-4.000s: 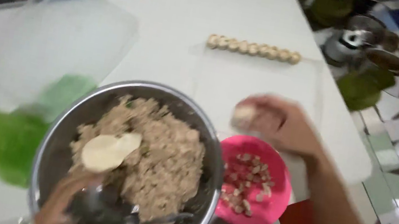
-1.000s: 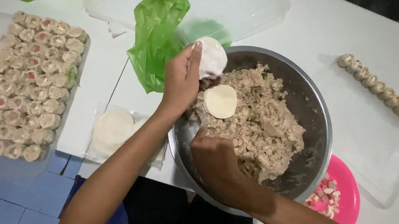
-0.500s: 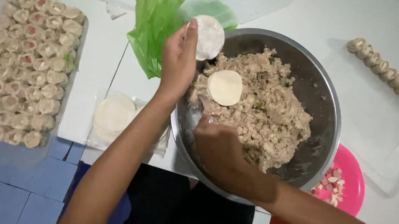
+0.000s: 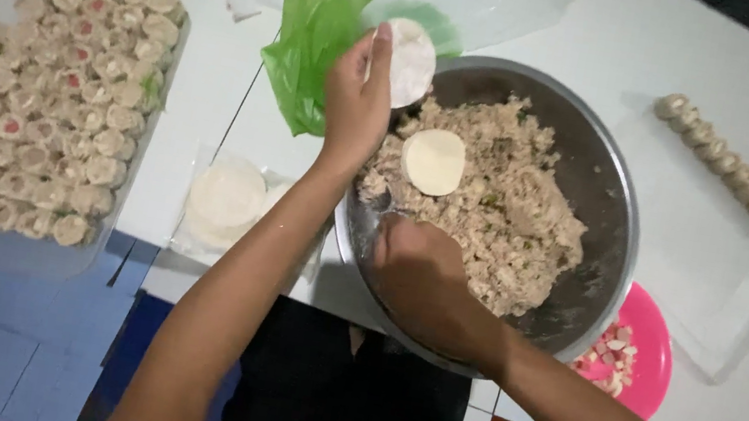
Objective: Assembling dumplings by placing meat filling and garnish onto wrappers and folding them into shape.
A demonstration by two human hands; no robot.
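While the left hand point(image 4: 357, 101) pinches a round wrapper point(image 4: 409, 62), right hand point(image 4: 419, 279) fingers curl, their hold hidden, over the filling bowl point(image 4: 614, 230).

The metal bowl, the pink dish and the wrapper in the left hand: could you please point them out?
metal bowl point(image 4: 615, 195): head view, bare inner wall at right.
pink dish point(image 4: 651, 343): head view, bare pink surface.
wrapper point(image 4: 411, 62): head view, middle of the round sheet.
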